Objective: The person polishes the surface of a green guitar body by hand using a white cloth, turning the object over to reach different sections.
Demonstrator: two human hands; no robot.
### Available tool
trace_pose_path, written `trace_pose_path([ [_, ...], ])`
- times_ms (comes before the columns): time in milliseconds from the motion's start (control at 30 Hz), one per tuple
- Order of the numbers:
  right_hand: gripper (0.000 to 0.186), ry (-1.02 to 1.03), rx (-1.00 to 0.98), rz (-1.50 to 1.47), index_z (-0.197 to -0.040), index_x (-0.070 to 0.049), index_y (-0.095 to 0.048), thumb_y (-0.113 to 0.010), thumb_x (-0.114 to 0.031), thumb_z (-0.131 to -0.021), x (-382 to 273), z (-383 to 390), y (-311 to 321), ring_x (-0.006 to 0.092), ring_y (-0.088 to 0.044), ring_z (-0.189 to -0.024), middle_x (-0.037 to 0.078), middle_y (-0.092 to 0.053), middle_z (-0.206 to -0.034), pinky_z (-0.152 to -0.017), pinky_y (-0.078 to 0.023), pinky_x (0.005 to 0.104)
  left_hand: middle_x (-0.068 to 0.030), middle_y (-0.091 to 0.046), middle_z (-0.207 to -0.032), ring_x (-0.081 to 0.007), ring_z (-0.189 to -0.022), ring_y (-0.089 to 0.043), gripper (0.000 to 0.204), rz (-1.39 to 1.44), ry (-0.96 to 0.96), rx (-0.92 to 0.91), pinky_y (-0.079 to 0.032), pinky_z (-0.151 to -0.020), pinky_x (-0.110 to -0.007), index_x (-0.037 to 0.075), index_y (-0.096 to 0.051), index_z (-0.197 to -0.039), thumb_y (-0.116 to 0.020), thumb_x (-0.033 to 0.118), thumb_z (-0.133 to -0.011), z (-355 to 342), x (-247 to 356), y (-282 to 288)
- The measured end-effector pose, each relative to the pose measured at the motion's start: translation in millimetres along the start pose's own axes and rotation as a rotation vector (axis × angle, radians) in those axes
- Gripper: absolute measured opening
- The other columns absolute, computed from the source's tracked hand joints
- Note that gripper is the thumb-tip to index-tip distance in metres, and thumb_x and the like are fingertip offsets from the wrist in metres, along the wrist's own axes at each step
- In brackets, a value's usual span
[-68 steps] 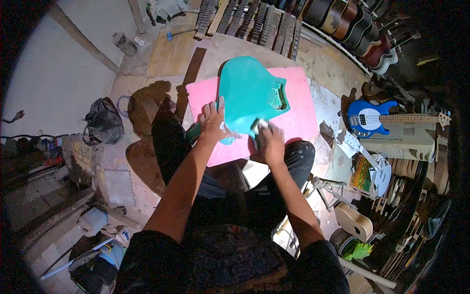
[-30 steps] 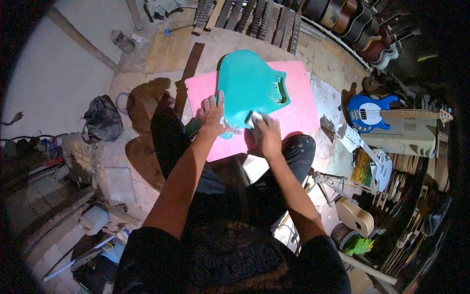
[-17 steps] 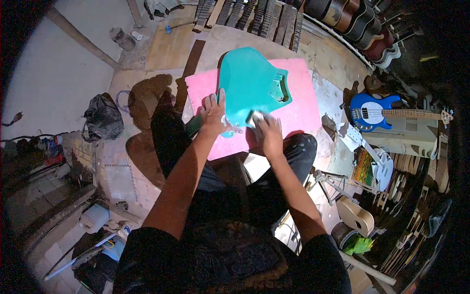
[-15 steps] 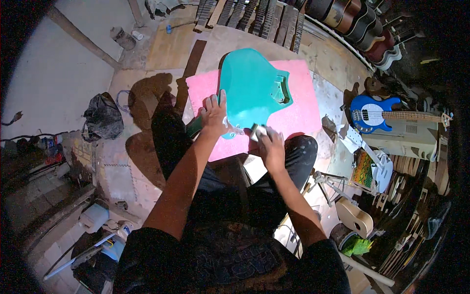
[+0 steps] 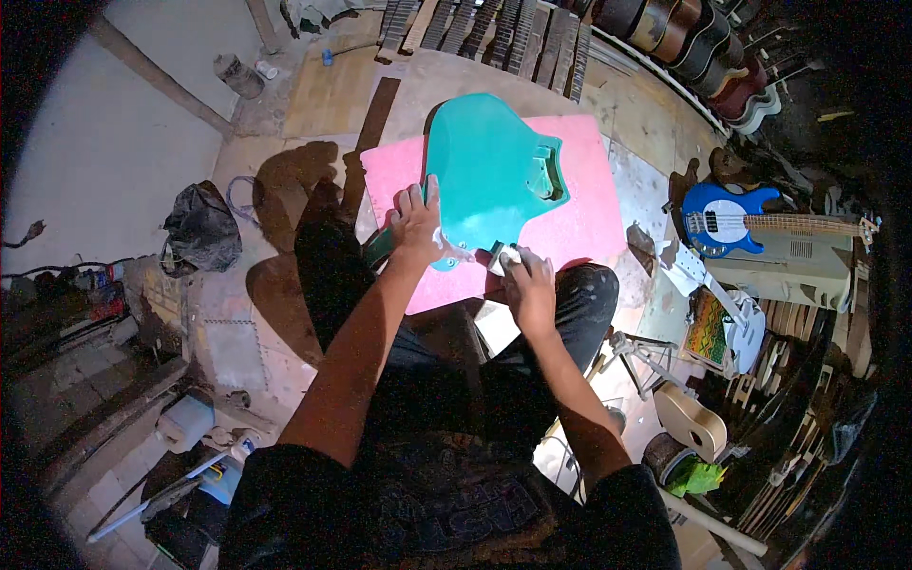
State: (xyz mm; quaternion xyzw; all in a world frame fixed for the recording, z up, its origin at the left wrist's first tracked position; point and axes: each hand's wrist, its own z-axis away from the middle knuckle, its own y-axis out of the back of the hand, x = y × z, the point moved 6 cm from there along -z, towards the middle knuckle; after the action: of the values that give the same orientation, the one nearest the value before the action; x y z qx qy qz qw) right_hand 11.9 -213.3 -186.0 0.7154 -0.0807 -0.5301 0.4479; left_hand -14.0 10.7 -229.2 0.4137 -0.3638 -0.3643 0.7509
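A teal electric guitar body (image 5: 484,171) lies on a pink board (image 5: 594,195) in front of me, its notched neck pocket facing right. My left hand (image 5: 418,228) rests on the body's near left corner, fingers stretched out and thumb spread to the right along the near edge. At the near edge, right of that thumb, my right hand (image 5: 530,285) is closed on a small sanding block (image 5: 503,258) with pale and dark faces. The block is against or very near the body's edge; contact cannot be made out. Pale dust marks my left hand.
My bent knees flank the board's near side. A blue bass guitar (image 5: 727,220) lies at the right, above an unfinished acoustic guitar body (image 5: 692,423). Dark fretted strips (image 5: 475,33) line the far side. A crumpled black bag (image 5: 201,228) sits at left.
My right hand has shifted slightly right and down with the sanding block, which has tilted to show more of its dark side. My left hand and the guitar body have stayed put.
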Motion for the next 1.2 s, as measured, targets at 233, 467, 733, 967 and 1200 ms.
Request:
trace_pose_path([
  [233,0.031,0.028,0.124,0.231,-0.121,-0.009,-0.066,-0.063,-0.01,-0.091,-13,-64,3,0.0401,-0.059,-0.107,0.02,-0.064,-0.12,-0.093,-0.046,0.0485,-0.0222,-0.031,-0.15,-0.0396,-0.137,-0.032,0.156,0.019,-0.036,0.02,-0.038,-0.104,-0.057,0.008,-0.003,-0.16,-0.096,0.058,-0.045,-1,2,-3],
  [467,0.027,0.033,0.049,0.119,-0.114,-0.005,-0.069,-0.065,-0.012,-0.088,4,-12,-4,0.0414,-0.063,-0.099,0.022,-0.066,-0.115,-0.082,-0.049,0.0495,-0.0263,-0.032,-0.147,-0.0425,-0.137,-0.032,0.158,0.041,-0.01,0.04,-0.039,-0.103,-0.057,0.004,-0.005,-0.16,-0.096,0.058,-0.043,2,7,8],
  [733,0.03,0.011,0.182,0.239,-0.117,-0.009,-0.068,-0.065,-0.011,-0.087,-2,-48,9,0.0398,-0.062,-0.102,0.02,-0.065,-0.118,-0.084,-0.048,0.0498,-0.0256,-0.031,-0.149,-0.0434,-0.139,-0.031,0.125,0.054,-0.042,-0.009,-0.038,-0.103,-0.056,0.006,-0.004,-0.16,-0.084,0.03,-0.067,3,9,8],
  [967,0.041,-0.09,0.069,0.204,-0.126,-0.014,-0.065,-0.067,-0.012,-0.085,6,-50,7,0.0417,-0.06,-0.104,0.02,-0.062,-0.124,-0.086,-0.047,0.0504,-0.0262,-0.029,-0.15,-0.0446,-0.139,-0.03,0.167,0.031,-0.002,0.065,-0.036,-0.105,-0.061,0.008,-0.003,-0.16,-0.093,0.069,-0.034,-9,-13,-16],
  [1200,0.045,-0.101,0.148,0.218,-0.129,-0.015,-0.062,-0.062,-0.008,-0.085,0,-33,-1,0.0417,-0.059,-0.106,0.019,-0.061,-0.125,-0.089,-0.046,0.0522,-0.026,-0.029,-0.151,-0.0445,-0.14,-0.029,0.165,0.026,-0.031,0.024,-0.037,-0.106,-0.06,0.006,-0.002,-0.16,-0.093,0.067,-0.036,-6,1,-5],
])
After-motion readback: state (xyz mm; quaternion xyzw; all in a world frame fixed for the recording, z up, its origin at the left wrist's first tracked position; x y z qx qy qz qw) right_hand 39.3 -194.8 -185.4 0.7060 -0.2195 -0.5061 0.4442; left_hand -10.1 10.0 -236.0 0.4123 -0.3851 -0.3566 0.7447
